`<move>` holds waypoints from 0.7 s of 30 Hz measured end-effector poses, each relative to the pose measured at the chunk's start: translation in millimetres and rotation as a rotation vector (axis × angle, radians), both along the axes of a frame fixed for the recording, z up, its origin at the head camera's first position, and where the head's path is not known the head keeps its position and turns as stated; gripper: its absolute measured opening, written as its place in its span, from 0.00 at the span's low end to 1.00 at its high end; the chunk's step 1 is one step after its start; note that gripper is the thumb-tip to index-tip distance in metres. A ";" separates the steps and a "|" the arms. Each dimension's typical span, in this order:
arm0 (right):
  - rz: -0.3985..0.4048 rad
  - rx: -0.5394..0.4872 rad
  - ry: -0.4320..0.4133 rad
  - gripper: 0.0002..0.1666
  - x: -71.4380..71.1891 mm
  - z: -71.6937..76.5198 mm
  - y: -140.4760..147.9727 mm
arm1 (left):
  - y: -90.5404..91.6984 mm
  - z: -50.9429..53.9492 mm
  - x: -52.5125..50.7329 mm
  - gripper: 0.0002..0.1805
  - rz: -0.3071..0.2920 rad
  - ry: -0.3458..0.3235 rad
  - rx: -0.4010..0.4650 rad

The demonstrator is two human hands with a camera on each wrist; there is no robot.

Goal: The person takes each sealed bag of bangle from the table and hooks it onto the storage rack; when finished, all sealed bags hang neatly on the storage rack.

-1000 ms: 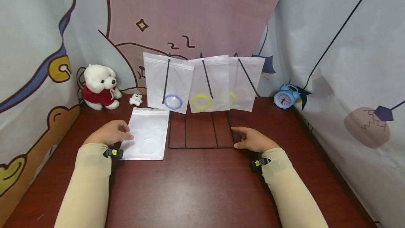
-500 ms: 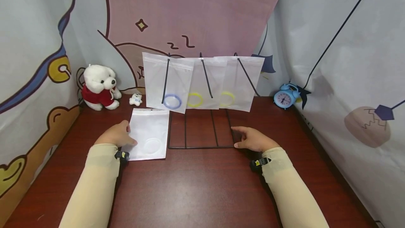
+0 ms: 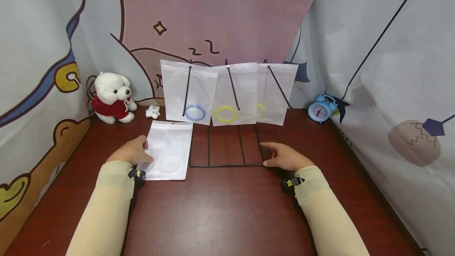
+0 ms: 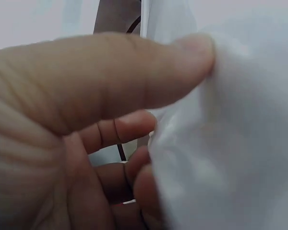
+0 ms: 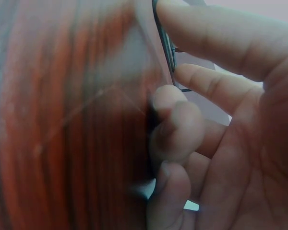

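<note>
In the head view a white zip bag with a clear ring shape lies on the table, left of the black wire rack. My left hand pinches its left edge; the left wrist view shows the thumb over the white bag and fingers behind it. The thumb and index finger of my right hand touch the rack's right front corner, and its other fingers curl in. Three white bags hang on the rack's hooks: one with a blue ring, two with yellow rings.
A white plush bear in red and a tiny white bear figure stand at the back left. A blue alarm clock is at the back right. Printed cloth surrounds the brown table on three sides.
My left hand has moved slightly right along with the bag it holds. The middle hanging bag shifted left half a second ago and is back now. The right hand stays in place.
</note>
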State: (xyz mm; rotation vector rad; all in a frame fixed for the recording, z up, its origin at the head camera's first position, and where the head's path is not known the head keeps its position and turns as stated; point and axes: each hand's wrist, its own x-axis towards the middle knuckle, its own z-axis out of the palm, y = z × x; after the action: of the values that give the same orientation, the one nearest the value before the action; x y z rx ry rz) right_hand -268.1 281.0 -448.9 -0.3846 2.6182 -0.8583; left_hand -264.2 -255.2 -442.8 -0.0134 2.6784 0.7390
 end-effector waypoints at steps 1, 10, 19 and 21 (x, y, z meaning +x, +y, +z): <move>0.000 -0.003 0.000 0.47 -0.3 -0.3 0.2 | 0.1 -0.7 -0.5 0.30 -0.003 0.005 0.001; 0.003 0.001 0.001 0.46 0.6 0.5 -0.4 | -7.9 -0.5 -1.9 0.20 -0.043 0.045 0.093; -0.001 0.013 0.006 0.46 -0.2 -0.1 0.1 | -28.4 3.4 -0.7 0.21 -0.057 0.073 0.292; 0.001 0.012 0.007 0.46 -0.4 -0.7 0.5 | -31.5 4.5 0.0 0.21 -0.031 0.078 0.310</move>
State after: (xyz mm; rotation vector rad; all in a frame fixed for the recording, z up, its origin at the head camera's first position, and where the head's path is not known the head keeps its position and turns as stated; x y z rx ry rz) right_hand -268.4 281.5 -449.5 -0.3865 2.6280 -0.8426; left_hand -264.1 -286.7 -438.3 0.1375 2.5983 1.1576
